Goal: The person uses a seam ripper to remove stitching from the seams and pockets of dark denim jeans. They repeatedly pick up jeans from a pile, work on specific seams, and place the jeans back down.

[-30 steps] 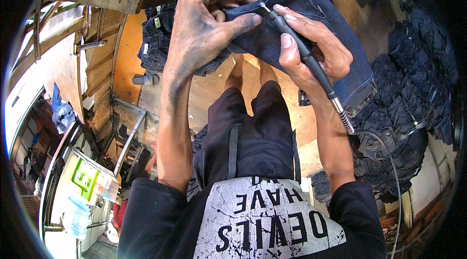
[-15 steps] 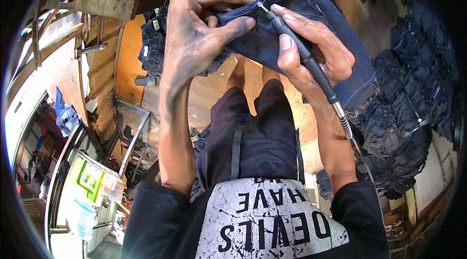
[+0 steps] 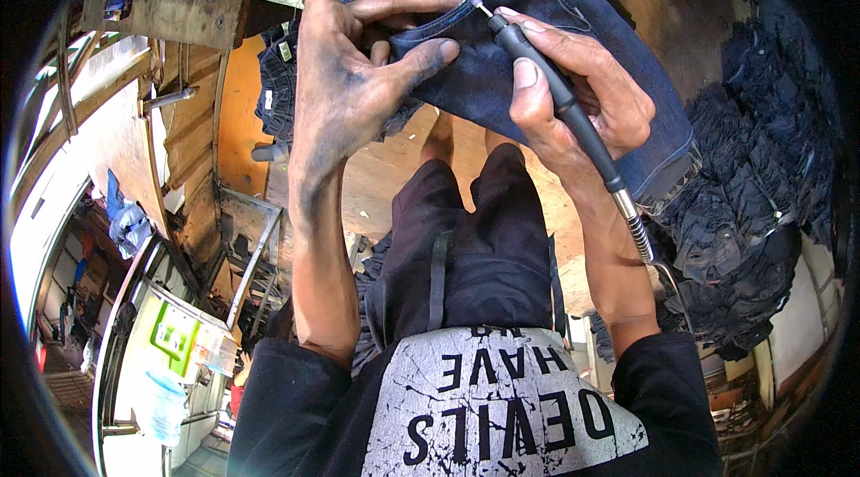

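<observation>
Pen-shaped tool [image 3: 575, 114] held at denim garment [image 3: 488, 74].
Tool is pinched by the right hand's [image 3: 605, 87] fingers; garment is touched by the left hand [image 3: 345, 92], thumb and forefinger spread.

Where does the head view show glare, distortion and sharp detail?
Head view: glare whitens the surroundings of the bluish jug; head view: background edges bow near the picture's rim; head view: the right hand and pen-shaped tool look fairly sharp.

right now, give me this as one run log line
left hand: on dark-blue denim | right hand: holding black pen-shaped tool, tip at curved seam
</observation>
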A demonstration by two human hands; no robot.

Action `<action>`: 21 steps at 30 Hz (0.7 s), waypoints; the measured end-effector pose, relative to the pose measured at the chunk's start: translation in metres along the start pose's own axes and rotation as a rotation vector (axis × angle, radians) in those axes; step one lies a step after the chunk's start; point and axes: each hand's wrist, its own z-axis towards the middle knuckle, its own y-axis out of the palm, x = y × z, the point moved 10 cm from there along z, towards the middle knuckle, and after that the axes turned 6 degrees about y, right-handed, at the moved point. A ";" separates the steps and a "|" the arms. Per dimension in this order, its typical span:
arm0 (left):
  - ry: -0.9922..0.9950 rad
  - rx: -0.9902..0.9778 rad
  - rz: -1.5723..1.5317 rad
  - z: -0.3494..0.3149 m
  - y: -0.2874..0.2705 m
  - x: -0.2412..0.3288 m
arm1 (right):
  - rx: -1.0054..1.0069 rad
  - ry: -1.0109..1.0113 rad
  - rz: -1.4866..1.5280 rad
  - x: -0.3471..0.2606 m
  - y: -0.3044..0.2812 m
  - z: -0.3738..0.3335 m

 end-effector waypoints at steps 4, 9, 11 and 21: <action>-0.014 -0.008 -0.049 0.001 0.002 0.002 | 0.011 0.022 0.005 0.002 0.000 0.001; 0.046 -0.023 -0.094 0.004 0.006 0.007 | -0.017 0.010 -0.045 -0.002 -0.002 0.003; 0.052 -0.026 -0.088 0.004 0.007 0.007 | -0.054 0.014 -0.070 -0.003 0.000 0.003; 0.002 -0.082 -0.085 0.001 0.009 0.001 | -0.020 0.107 -0.085 0.002 -0.002 0.002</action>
